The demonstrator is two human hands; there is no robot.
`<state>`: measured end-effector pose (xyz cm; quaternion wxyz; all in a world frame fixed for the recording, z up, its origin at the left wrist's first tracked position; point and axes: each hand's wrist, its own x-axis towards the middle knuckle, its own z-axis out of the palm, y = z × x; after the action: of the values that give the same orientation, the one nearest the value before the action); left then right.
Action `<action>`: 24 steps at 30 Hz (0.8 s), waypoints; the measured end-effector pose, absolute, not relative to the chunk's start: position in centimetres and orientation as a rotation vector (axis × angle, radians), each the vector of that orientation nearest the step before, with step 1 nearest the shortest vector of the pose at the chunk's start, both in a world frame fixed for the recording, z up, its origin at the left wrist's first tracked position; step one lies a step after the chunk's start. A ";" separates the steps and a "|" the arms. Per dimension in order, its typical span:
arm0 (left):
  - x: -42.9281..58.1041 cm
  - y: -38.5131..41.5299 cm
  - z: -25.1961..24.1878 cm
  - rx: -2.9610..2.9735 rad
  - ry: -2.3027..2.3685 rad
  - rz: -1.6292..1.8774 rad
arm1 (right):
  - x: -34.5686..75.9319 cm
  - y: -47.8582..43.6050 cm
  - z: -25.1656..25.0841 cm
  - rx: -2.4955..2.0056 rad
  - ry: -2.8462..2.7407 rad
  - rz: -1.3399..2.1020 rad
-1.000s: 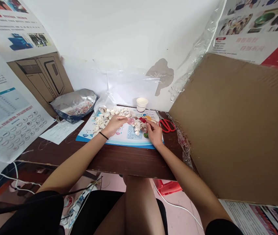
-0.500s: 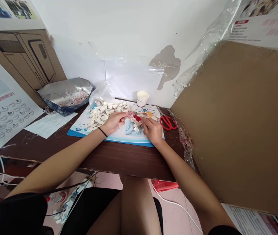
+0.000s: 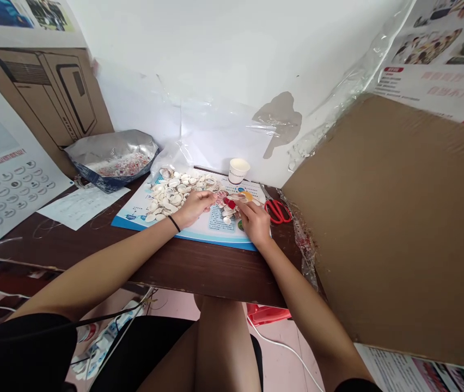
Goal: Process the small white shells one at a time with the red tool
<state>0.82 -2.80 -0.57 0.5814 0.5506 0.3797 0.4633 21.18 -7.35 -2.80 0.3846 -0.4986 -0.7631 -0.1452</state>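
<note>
Over the shell pile's right end, my left hand [image 3: 196,208] is closed, thumb and fingers pinching a small pinkish piece [image 3: 220,198]. Just to the right, a small red piece [image 3: 229,203] sits at the fingertips of my right hand [image 3: 256,222], whose fingers are curled in a pinch. Whether the red and pink pieces are joined cannot be made out. A few pale shells [image 3: 227,220] lie right below them. Many white and cream shells [image 3: 170,196] spread beside my left hand on a blue-and-white printed sheet [image 3: 193,231].
A paper cup [image 3: 238,171] stands behind my hands, by the wall. Red-handled scissors [image 3: 278,211] lie to the right, near a large cardboard panel [image 3: 399,234]. An opened silver bag [image 3: 113,158] with small coloured bits and a paper slip [image 3: 83,207] are at the left.
The camera view has shifted slightly. Both hands stay close together over the same spot, with the red and pink pieces still at the fingertips and turned a little.
</note>
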 end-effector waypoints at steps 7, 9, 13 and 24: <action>0.5 -2.4 -0.8 1.358 0.940 1.025 | 22.4 -7.6 -2.5 -1.219 -1.875 -0.247; 0.5 -2.4 -0.8 1.420 0.927 0.974 | 21.9 -7.9 -2.3 -1.190 -1.915 -0.244; 0.6 -2.5 -0.6 1.480 0.900 0.927 | 21.2 -8.0 -2.2 -1.182 -2.054 -0.385; 0.4 -2.5 -0.8 1.515 0.937 0.961 | 22.0 -8.2 -2.1 -1.151 -2.147 -0.634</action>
<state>0.44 -2.45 -0.85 0.5304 0.6347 0.3924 0.4024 21.99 -8.22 -2.05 0.3072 -0.4353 -0.8116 -0.2396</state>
